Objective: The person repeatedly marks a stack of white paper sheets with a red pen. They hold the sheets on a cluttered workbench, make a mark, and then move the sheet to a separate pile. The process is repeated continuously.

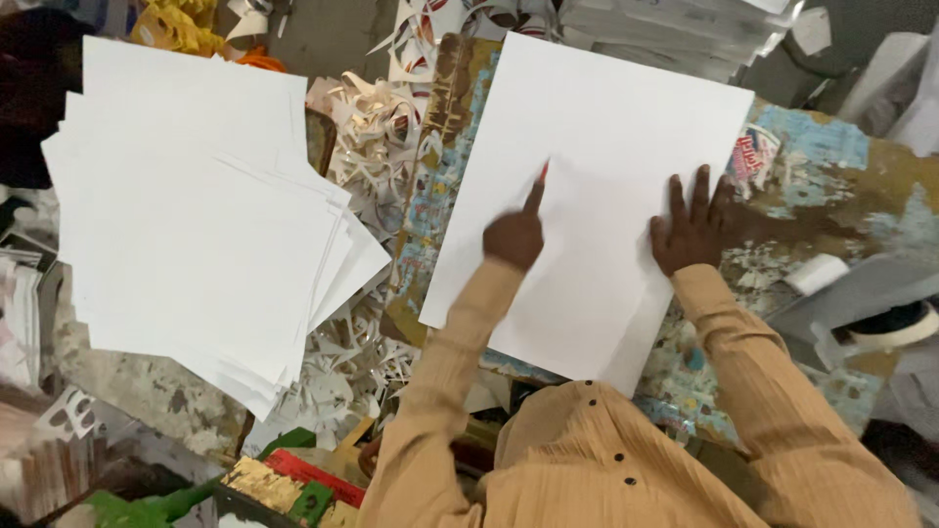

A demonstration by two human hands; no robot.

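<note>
At the far left, a loose, fanned stack of plain white paper sheets (196, 215) lies spread over the clutter, its corners splayed out toward the lower right. Below it, at the bottom edge, sit red, green and gold-coloured scraps of card (293, 484). Just right of the stack, a heap of curly white paper offcuts (377, 147) fills the gap up to the worn desk (831, 186), whose top shows peeling patches of blue, yellow and brown paint.

On that desk lies a single large white rectangular sheet of paper (597, 127), tilted so that its top edge runs down toward the right; its lower corner reaches the person's chest. The person wears a tan ribbed button-up shirt (587, 460).

The left hand (514, 235) rests on the sheet near its middle. Its grip is closed around a thin red pencil or pen (543, 174), fingers curled tight, with the red tip pointing up and touching the paper.

Further right, the right hand (690, 230) lies flat on the same sheet near its right edge, fingers spread and straight, palm down, gripping nothing and simply pressing on the paper.

Beyond it, at the right edge of the desk, lies a small white roll of paper (817, 274), and next to that a grey flat board (861, 293). More white stacked sheets (665, 29) lie along the top.
</note>
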